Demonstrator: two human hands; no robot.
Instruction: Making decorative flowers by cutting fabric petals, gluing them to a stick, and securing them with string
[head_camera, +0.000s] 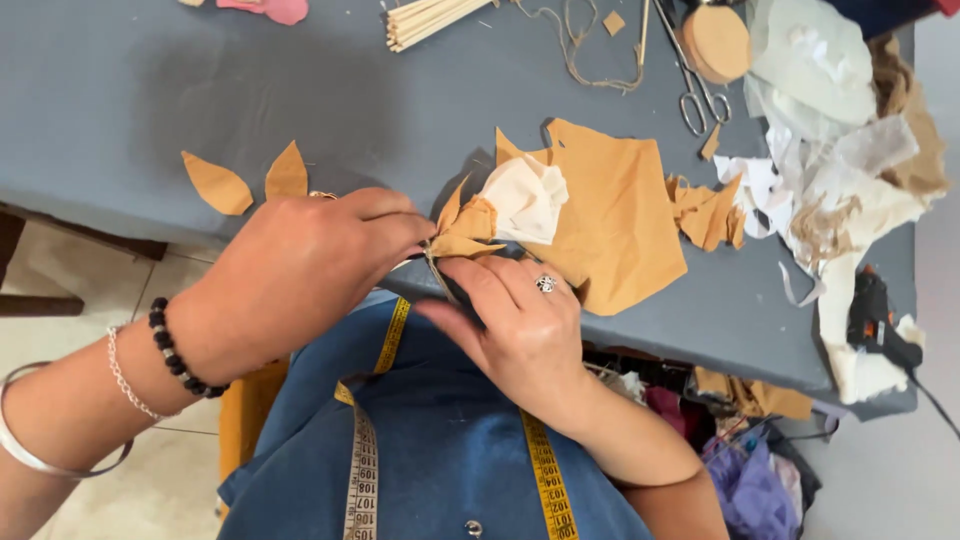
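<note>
Pinching fabric flower (495, 212) | left hand (300, 270) closed at base | right hand (520, 320) closed just below

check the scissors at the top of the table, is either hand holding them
No, the scissors lie untouched at the far edge of the table, while the left hand and right hand both pinch the small tan fabric piece.

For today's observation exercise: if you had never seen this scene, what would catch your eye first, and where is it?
First, the left hand and right hand meeting at the table's near edge, pinching a small fabric flower of tan petals around a cream centre. Just behind it lies a large tan fabric sheet on the grey table. At the right edge sits a heap of pale scraps, with scissors beyond.
</note>
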